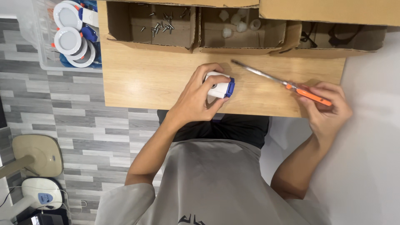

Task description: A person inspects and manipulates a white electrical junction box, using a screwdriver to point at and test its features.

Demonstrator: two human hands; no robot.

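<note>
My left hand grips a small white round fitting with a blue back part, held on its side on the wooden table. My right hand holds a screwdriver by its orange handle, the metal shaft pointing up and left, its tip above the table a little right of the fitting and apart from it.
Three open cardboard boxes line the table's far edge: one with screws, one with white plastic parts, one with dark pieces. A clear bin of white round fittings stands at the left, over the grey floor. A white wall is on the right.
</note>
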